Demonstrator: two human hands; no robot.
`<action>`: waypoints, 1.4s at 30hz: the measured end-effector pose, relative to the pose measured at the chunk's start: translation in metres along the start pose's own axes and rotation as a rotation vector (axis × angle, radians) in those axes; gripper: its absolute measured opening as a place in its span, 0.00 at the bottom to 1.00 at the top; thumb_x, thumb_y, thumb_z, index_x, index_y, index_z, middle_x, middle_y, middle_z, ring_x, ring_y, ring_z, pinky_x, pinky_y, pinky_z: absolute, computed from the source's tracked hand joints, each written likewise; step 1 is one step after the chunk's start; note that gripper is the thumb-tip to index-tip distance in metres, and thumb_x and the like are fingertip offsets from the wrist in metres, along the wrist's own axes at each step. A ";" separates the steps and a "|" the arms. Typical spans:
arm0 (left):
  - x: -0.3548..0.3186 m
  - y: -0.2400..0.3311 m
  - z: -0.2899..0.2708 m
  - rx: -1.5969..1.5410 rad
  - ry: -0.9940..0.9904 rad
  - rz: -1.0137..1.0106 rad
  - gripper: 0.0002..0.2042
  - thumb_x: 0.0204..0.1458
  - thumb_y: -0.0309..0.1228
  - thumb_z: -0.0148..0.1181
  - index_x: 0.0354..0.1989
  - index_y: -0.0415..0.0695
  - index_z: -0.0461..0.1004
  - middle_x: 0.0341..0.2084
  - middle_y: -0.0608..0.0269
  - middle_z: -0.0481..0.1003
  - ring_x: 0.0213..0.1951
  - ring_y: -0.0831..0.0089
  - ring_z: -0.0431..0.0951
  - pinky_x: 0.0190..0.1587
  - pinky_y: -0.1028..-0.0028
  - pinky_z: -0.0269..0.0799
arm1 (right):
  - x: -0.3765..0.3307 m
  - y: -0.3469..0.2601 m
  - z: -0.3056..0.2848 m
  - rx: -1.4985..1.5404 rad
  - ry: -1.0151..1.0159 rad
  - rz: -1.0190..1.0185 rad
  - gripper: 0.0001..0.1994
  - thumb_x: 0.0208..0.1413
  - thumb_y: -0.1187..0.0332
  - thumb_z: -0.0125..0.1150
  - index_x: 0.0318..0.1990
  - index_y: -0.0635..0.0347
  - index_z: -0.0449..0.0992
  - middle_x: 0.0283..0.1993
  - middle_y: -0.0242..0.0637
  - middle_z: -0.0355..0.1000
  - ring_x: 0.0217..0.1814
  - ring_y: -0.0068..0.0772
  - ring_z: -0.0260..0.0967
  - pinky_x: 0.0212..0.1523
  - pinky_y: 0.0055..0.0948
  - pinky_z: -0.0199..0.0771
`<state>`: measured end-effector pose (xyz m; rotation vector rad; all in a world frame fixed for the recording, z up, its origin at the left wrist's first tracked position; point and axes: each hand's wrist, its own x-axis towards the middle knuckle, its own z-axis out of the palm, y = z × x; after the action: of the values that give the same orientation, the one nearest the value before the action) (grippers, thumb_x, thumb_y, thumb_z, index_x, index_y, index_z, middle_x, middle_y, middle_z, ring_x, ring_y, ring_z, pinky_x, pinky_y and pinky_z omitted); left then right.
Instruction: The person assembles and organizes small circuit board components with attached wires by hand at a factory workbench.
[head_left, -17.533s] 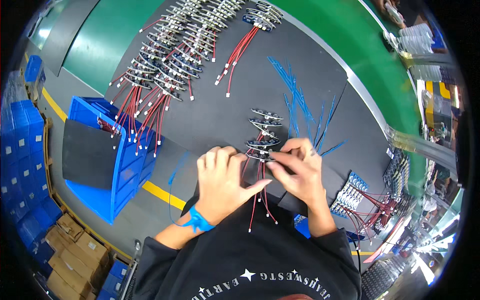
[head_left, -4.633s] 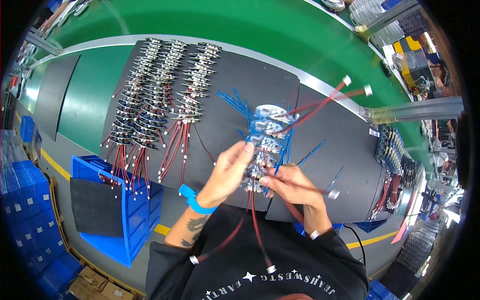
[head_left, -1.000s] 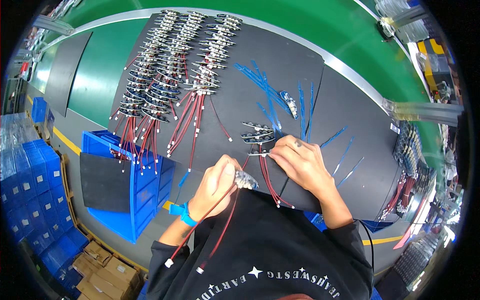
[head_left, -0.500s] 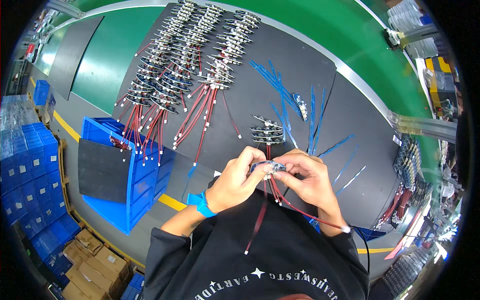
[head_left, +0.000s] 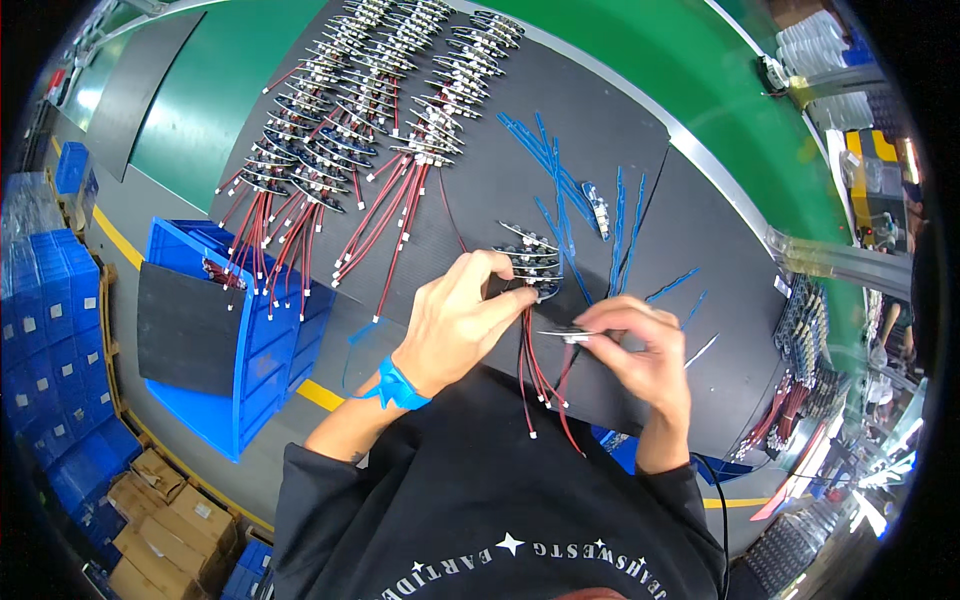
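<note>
My right hand (head_left: 645, 355) pinches a thin circuit board (head_left: 566, 334) edge-on between thumb and fingers, its red wires hanging below. Just left of it, my left hand (head_left: 450, 315) has its thumb and forefinger at the near board of a small stack of circuit boards (head_left: 530, 258). Red and black wires (head_left: 531, 365) with white plugs trail from that stack towards me. Part of the stack is covered by the left fingers. Beyond the right hand, several blue strips (head_left: 620, 235) lie on the black mat (head_left: 460, 220), with a single board (head_left: 597, 210) among them.
Long rows of wired circuit boards (head_left: 335, 100) fill the mat's far left, their plugs hanging over its edge. A blue crate (head_left: 285, 370) stands below at the left. More boards (head_left: 808, 320) are piled at the right. Cartons (head_left: 170, 520) and stacked blue bins (head_left: 60, 340) stand at far left.
Both hands held one board together before. Now they are apart: the left has moved forward to the small stack, while the right holds a board farther right.
</note>
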<state>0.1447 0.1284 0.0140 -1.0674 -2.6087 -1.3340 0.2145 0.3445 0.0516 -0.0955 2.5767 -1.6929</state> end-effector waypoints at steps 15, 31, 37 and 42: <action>-0.022 0.030 0.025 0.310 0.092 -0.355 0.25 0.34 0.47 0.70 0.35 0.44 0.69 0.34 0.62 0.67 0.37 0.63 0.66 0.37 0.65 0.57 | 0.061 -0.004 0.026 -0.467 0.088 -0.189 0.14 0.46 0.77 0.58 0.43 0.62 0.73 0.45 0.41 0.70 0.45 0.46 0.70 0.43 0.37 0.71; -0.054 0.034 0.002 0.400 0.237 -0.442 0.10 0.37 0.26 0.68 0.31 0.48 0.80 0.33 0.66 0.71 0.33 0.67 0.70 0.33 0.68 0.65 | 0.058 -0.003 0.042 -0.263 -0.189 -0.054 0.10 0.50 0.79 0.58 0.41 0.68 0.74 0.37 0.45 0.72 0.37 0.45 0.71 0.39 0.34 0.70; -0.081 0.026 0.008 0.047 0.344 -0.451 0.08 0.39 0.18 0.66 0.31 0.38 0.77 0.31 0.58 0.73 0.27 0.67 0.74 0.26 0.74 0.69 | 0.056 -0.007 0.058 -0.184 -0.192 -0.107 0.10 0.50 0.80 0.57 0.41 0.68 0.74 0.37 0.46 0.72 0.35 0.46 0.72 0.36 0.33 0.71; -0.049 0.011 -0.034 0.136 0.435 -0.339 0.06 0.41 0.18 0.64 0.29 0.35 0.75 0.29 0.54 0.73 0.28 0.63 0.75 0.30 0.71 0.72 | 0.104 -0.025 0.067 -0.158 -0.123 -0.321 0.09 0.50 0.80 0.57 0.40 0.68 0.75 0.35 0.46 0.72 0.37 0.47 0.72 0.37 0.34 0.70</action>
<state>0.1798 0.0808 0.0281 -0.2766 -2.5580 -1.2410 0.1172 0.2644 0.0465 -0.6314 2.7096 -1.5062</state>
